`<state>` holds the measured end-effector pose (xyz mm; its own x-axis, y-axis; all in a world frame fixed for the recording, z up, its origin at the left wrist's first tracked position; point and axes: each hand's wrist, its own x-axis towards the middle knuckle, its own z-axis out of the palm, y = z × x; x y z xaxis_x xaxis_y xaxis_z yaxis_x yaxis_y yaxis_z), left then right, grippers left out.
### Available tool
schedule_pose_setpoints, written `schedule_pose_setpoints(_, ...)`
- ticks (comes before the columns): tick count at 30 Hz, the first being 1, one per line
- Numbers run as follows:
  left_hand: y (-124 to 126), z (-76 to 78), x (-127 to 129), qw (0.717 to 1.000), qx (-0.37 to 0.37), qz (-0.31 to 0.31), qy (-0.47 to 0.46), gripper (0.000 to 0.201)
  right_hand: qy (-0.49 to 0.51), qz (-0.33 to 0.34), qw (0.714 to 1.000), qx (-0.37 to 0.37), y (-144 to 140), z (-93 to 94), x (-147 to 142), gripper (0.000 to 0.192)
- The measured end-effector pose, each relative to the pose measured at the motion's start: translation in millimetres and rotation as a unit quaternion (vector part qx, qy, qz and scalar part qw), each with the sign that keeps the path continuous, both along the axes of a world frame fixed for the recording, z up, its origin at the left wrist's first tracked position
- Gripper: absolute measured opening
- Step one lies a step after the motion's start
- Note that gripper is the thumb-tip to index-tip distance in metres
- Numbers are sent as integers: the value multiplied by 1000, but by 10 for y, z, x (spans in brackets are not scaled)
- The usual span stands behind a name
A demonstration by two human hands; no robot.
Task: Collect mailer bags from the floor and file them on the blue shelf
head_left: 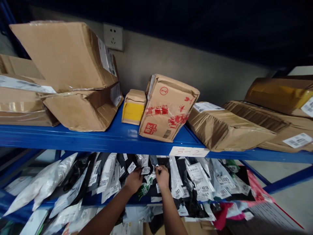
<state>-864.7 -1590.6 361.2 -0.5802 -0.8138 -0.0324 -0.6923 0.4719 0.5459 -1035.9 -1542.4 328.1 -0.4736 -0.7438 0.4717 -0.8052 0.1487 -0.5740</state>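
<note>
Both hands are down in the row of poly mailer bags [195, 182] standing on the lower shelf [14, 200], packed side by side with their numbered labels facing out. The left hand [134, 180] is curled over the top edge of a dark bag tagged 5018 [146, 170], fingers bent around it. The right hand [162, 177] sits just beside it at about 3 o'clock, fingertips pinched on the top of a neighbouring dark bag [154, 160] (looks like a pinch, but it's small and dim down there, so not certain). Bags stand upright, long axis running 12 to 6. Cardboard boxes [166, 107] sit on the blue shelf [97, 138] above.
</note>
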Motion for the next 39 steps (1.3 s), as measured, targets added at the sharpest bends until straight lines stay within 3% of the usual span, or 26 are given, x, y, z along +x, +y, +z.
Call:
schedule_pose_setpoints(7,40,-22,-10,1000,-19,6,-1,43,25,-18,999,29,67,-35,86,16)
schedule_pose_setpoints(13,104,-41,-12,999,-33,16,-12,41,0,0,1000,6,47,-87,5,18)
schedule_pose_setpoints(23,8,-30,-73,996,-17,85,-12,35,15,21,1000,6,167,-12,76,17)
schedule_pose_setpoints(29,-43,-15,-37,997,-25,72,-14,34,13,30,999,-2,215,76,60,14)
schedule_pose_setpoints(32,-54,-3,-23,998,-22,59,-20,33,47,88,995,-6,268,196,125,28)
schedule_pose_setpoints(35,-55,6,-19,998,-21,50,-24,32,72,159,983,66,268,263,190,10)
schedule_pose_setpoints(39,-58,-5,-25,998,-23,48,-30,34,44,163,980,108,212,208,165,9)
